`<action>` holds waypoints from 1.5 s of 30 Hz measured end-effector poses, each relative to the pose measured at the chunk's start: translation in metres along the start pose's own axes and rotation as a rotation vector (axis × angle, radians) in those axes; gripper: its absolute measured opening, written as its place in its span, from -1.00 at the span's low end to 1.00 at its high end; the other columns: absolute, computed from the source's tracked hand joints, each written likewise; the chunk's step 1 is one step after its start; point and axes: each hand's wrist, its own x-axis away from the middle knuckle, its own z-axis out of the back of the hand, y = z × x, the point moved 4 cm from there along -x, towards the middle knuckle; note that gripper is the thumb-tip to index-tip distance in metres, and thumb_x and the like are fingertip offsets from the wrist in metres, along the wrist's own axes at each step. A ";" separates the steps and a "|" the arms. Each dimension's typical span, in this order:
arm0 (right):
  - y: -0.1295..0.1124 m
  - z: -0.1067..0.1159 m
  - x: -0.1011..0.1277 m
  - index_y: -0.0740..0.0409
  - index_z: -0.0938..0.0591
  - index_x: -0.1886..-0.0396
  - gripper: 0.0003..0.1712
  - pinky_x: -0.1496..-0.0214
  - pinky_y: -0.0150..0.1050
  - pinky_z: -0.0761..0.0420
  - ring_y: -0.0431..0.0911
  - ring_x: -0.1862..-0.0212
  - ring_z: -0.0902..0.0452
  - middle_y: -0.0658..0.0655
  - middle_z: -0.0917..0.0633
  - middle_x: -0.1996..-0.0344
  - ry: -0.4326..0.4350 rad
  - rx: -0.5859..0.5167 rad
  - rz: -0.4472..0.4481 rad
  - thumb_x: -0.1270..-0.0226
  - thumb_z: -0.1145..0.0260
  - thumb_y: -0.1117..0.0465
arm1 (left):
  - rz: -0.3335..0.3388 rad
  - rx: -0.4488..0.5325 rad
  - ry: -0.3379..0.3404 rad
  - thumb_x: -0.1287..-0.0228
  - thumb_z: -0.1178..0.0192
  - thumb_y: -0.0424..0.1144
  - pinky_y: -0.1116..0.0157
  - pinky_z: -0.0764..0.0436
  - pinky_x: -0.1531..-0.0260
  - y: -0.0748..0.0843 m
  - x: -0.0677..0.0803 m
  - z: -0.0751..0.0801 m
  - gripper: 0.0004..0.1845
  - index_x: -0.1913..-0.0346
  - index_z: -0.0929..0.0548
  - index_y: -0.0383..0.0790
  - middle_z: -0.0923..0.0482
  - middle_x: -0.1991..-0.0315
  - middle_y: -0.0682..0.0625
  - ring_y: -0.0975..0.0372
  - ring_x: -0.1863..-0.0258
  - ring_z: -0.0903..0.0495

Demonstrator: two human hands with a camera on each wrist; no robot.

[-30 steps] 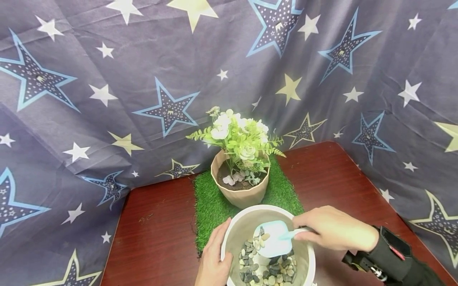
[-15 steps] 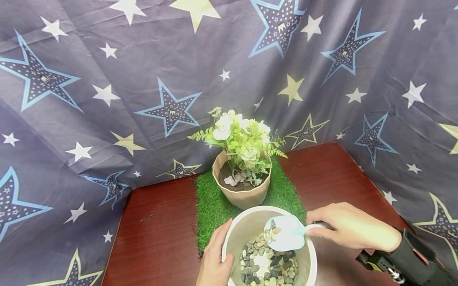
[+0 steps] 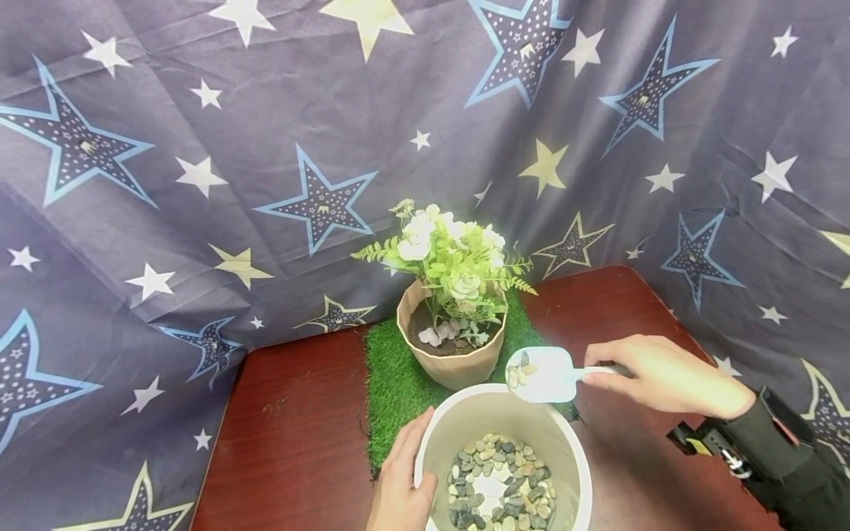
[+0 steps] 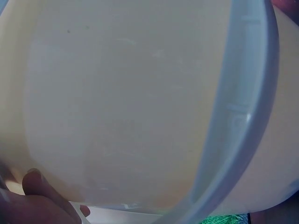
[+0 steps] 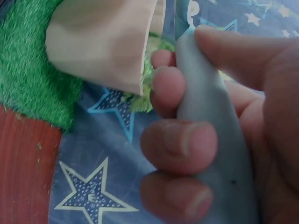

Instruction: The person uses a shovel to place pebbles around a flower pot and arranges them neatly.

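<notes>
right hand [image 3: 654,372] level, grip around pebble-laden scoop [image 3: 541,375]

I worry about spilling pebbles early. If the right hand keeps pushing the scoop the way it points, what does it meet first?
Probably the beige flower pot: the scoop in the right hand points left toward its rim, though depth is unclear.

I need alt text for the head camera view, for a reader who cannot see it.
A right hand holds a small scoop of pebbles above a white bucket of pebbles, whose rim the left hand grips. Behind stands a potted plant on a grass mat.
</notes>
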 end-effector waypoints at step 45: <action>0.150 -0.074 -0.084 -0.04 -0.69 0.31 -0.73 0.24 0.03 -0.51 -0.02 0.28 -0.59 0.03 -0.71 0.37 0.056 0.057 -0.354 -0.45 -0.33 -0.10 | -0.113 -0.036 0.069 0.29 -0.22 -0.57 0.24 -0.70 -0.05 -0.002 0.000 0.000 0.00 -0.45 -0.53 0.01 -0.62 -0.27 0.05 0.22 -0.14 -0.67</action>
